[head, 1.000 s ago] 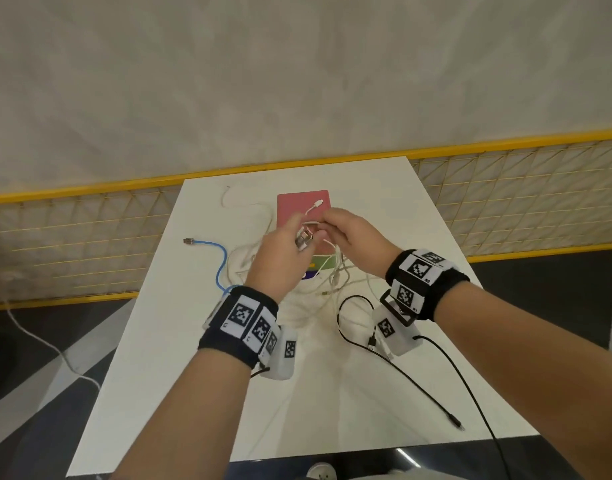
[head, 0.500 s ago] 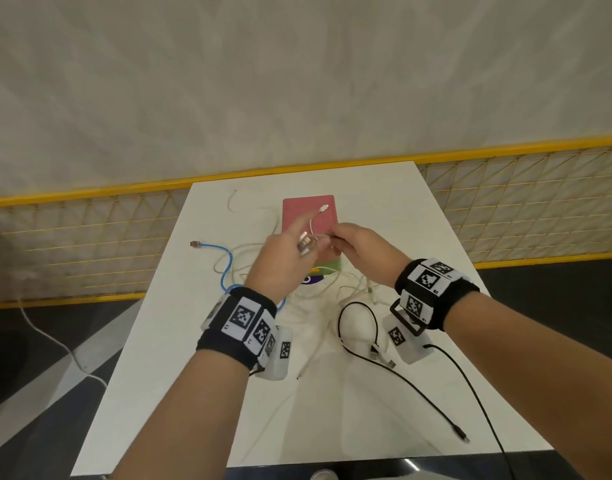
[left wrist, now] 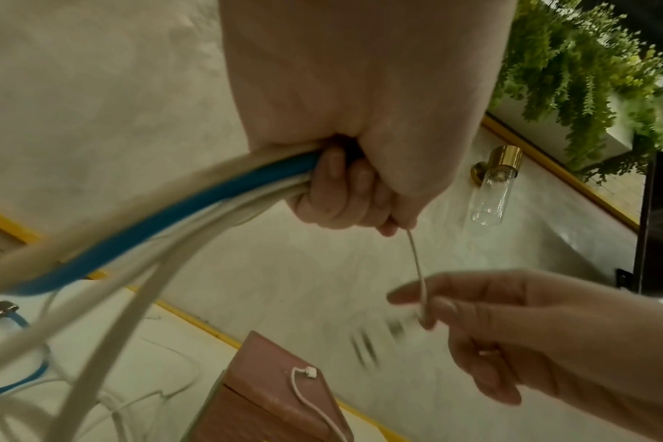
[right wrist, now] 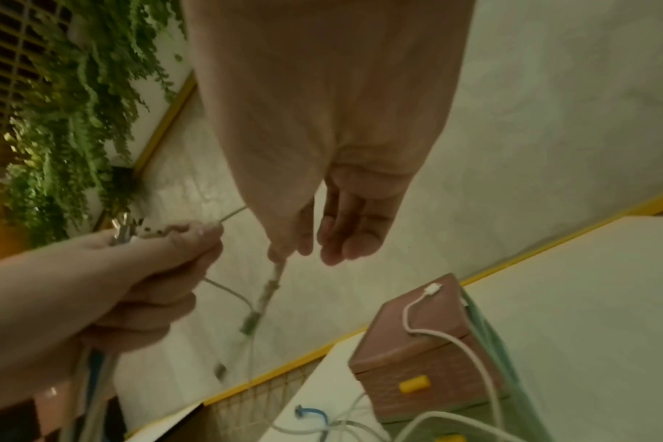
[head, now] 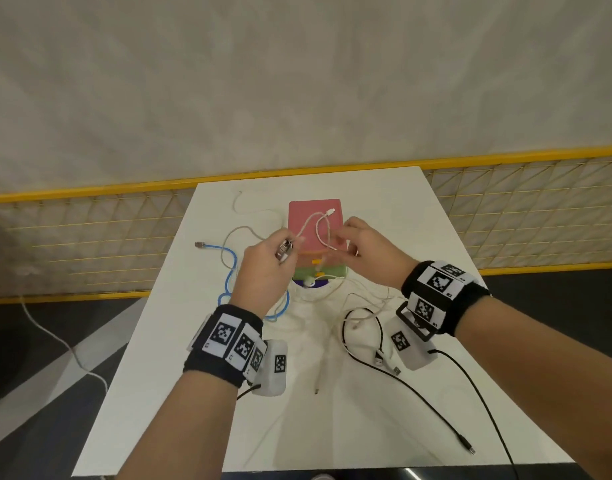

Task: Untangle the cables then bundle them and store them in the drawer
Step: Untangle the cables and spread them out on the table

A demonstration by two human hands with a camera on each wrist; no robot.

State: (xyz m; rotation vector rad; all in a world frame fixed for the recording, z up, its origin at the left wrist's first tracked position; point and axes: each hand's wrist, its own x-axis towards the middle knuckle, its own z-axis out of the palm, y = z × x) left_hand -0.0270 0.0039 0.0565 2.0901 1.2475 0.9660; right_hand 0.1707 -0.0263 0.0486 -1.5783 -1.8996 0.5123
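Left hand (head: 263, 268): fist grips cable bundle (left wrist: 194, 194). Right hand (head: 363, 254): pinches thin white cable (left wrist: 417, 269) just beside. Risk: pulling tightens knot.

The left hand (left wrist: 345, 191) grips a bundle of white cables (left wrist: 194, 215) and a blue cable (left wrist: 194, 206). The right hand (left wrist: 511, 335) pinches a thin white cable (left wrist: 417, 263) above the pink drawer box (left wrist: 269, 397).

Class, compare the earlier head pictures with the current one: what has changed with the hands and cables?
The right hand drew apart from the left hand, stretching the thin white cable into a loop over the pink drawer box. The left grip on the bundle stays; the black cable lies unmoved.
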